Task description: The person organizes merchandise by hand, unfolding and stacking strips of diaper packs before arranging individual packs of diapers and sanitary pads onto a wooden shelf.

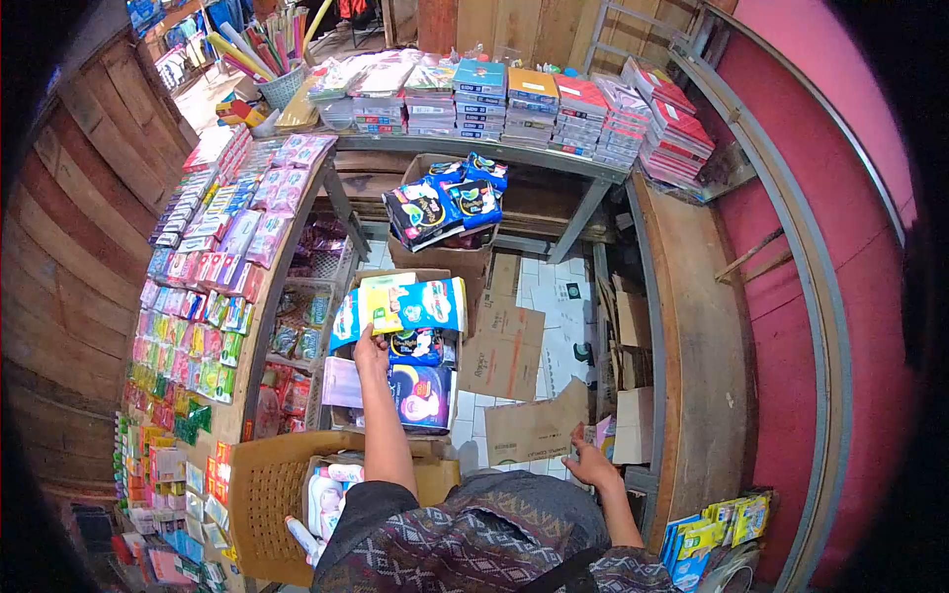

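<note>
My left hand (370, 354) is at the lower edge of a blue and yellow package (403, 305), with its fingers closed on that edge. The package lies across the top of a cardboard box. Below it in the box are a dark blue pack (415, 346), a purple pack with a pink picture (421, 396) and a pale lilac pack (343, 383). My right hand (591, 463) hangs at the lower right, fingers apart and holding nothing, above the floor near a flattened cardboard sheet (534, 427).
Another box with dark blue packs (445, 203) stands behind. Small goods fill the left table (213, 277). Stacked books (479, 94) line the back table. A wooden bench (697, 356) runs along the right; a brown plastic chair (267, 494) is at lower left.
</note>
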Demonstrator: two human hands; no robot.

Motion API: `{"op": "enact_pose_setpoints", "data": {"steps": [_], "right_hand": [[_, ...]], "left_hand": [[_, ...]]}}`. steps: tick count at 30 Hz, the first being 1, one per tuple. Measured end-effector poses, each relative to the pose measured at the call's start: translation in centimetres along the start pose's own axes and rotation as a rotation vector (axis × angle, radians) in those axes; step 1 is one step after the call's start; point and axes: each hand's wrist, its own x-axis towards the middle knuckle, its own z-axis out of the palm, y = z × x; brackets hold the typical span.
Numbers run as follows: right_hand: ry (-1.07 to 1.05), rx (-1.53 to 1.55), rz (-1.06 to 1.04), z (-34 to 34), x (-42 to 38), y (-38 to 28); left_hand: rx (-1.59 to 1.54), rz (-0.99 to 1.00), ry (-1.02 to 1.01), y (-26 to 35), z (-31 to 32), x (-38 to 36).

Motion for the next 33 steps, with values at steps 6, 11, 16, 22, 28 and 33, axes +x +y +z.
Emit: {"op": "enact_pose_setpoints", "data": {"steps": [6, 11, 16, 22, 28, 33], "right_hand": [[0.011, -0.021, -0.022, -0.6, 0.9, -1.0], [0.061, -0.068, -0.06, -0.5, 1.1, -1.1], [0.068, -0.002, 0.026, -1.2, -0.2, -2.1], [0.115, 0.11, 0.029, -0.5, -1.0, 1.2], [0.288, 0.339, -0.026, -1.2, -2.4, 4.5], [0.339, 0.995, -0.011, -2.2, -2.3, 7.4]], "left_hand": [[-0.19, 0.073, -0.269, 1.2, 7.5, -6.5], [-0.21, -0.019, -0.521, 1.3, 12.6, -9.7], [0.013, -0.018, -0.659, -0.6, 17.8, -12.9], [0.157, -0.202, -0.778, -4.7, 24.2, -19.2], [0.284, -0.416, -0.907, -8.9, 29.2, -26.6], [0.256, -0.597, -1.013, -10.9, 32.5, -33.7]]}}
